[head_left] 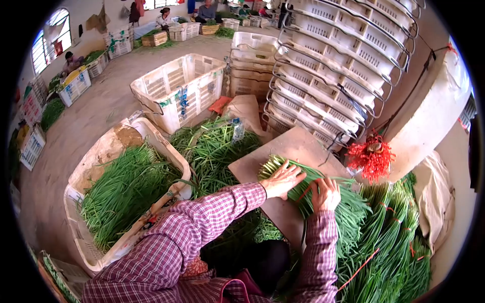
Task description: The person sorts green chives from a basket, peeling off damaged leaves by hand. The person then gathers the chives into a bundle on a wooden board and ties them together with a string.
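A bundle of long green chives (pixel 346 208) lies on a flat board (pixel 275 151), its pale cut ends toward the upper left. My left hand (pixel 284 181) rests on the bundle near those ends, fingers stretched and apart. Farther along the stems, my right hand (pixel 326 194) is closed with its fingers curled. A thin red tie (pixel 303 194) crosses the chives between my hands and runs to my right thumb and fingers. What lies inside the curled fingers is partly hidden. More red ties (pixel 371 156) hang in a bunch beyond the board.
Tied chive bundles (pixel 386 237) stand at the right. Loose chives (pixel 217 151) are heaped left of the board, with a plastic bottle (pixel 237 130) on them. A crate of chives (pixel 76 202) is at my left, an upright crate (pixel 179 91) behind. Stacked crates (pixel 323 76) tower ahead. People work far back.
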Action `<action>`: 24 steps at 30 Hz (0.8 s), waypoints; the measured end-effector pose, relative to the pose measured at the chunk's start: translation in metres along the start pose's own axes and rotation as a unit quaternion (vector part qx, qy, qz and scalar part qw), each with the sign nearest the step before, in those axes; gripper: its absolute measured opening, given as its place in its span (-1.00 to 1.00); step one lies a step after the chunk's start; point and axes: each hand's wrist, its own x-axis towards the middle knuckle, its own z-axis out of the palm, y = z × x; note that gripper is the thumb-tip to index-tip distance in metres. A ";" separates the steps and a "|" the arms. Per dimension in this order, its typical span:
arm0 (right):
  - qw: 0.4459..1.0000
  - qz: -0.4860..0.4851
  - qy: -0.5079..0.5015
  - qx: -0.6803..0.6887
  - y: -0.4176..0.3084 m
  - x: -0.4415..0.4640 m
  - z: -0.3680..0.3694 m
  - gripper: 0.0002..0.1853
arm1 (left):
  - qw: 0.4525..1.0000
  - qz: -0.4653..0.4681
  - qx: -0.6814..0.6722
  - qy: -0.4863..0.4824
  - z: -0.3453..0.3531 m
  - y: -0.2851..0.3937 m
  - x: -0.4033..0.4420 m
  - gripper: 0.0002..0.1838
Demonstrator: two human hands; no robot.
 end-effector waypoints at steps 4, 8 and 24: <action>0.988 -0.010 -0.102 0.117 0.042 0.012 0.038 -0.76 | 0.999 0.018 0.046 0.014 -0.007 0.002 -0.001 0.11; 0.956 0.058 -0.127 0.257 0.060 0.000 0.062 -0.70 | 0.999 0.033 0.013 -0.013 -0.007 -0.003 0.000 0.21; 0.976 0.081 -0.091 0.178 0.040 -0.015 0.057 -0.78 | 0.963 -0.258 -0.076 -0.028 0.023 -0.046 0.109 -0.74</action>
